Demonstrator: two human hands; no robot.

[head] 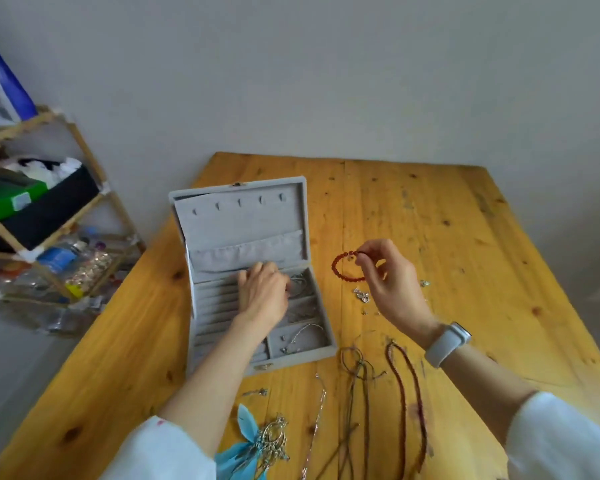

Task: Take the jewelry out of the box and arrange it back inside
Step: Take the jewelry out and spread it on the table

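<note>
A person's left arm reaches forward over an open grey velvet jewelry box (201,306) on a wooden table (465,237), the left hand (262,296) palm-down inside the tray, fingers curled into a compartment holding silver bangles (300,284); whether they grip one cannot be told. The right hand (390,275), wrist bearing a white smartwatch (447,344), is raised beside the box, thumb and fingertips pinching a red beaded bracelet (340,266) that hangs above the table. Cord necklaces (361,382) and feather earrings (253,441) lie near the table's front edge.

1 head view looks steeply down, close over the wooden table (430,216).
</note>
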